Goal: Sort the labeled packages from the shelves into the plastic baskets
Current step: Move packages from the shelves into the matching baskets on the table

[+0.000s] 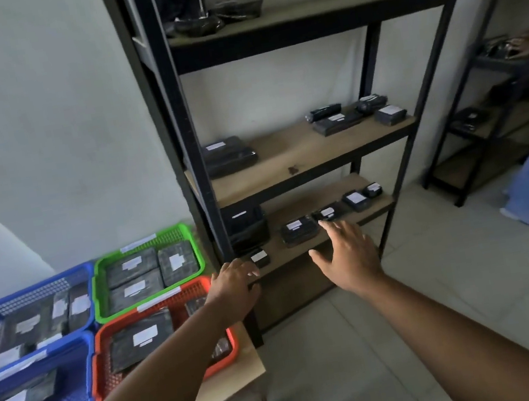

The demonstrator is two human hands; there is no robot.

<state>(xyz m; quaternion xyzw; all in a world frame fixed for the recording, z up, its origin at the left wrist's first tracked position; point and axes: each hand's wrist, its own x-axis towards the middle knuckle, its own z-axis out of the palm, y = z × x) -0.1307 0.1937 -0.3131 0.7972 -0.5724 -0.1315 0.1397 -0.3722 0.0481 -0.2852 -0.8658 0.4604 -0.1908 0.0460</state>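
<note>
Black shelf rack ahead, black packages on boards. Blue basket, green basket, orange basket at my left, part filled. My left hand loose, empty, just beside small package at low board's edge. My right hand spread, empty, fingertips near flat package. White labels unreadable

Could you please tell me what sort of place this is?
Probably a stockroom or packing room: black metal shelving holding labeled black packages, and coloured plastic baskets of sorted packages beside it.
</note>
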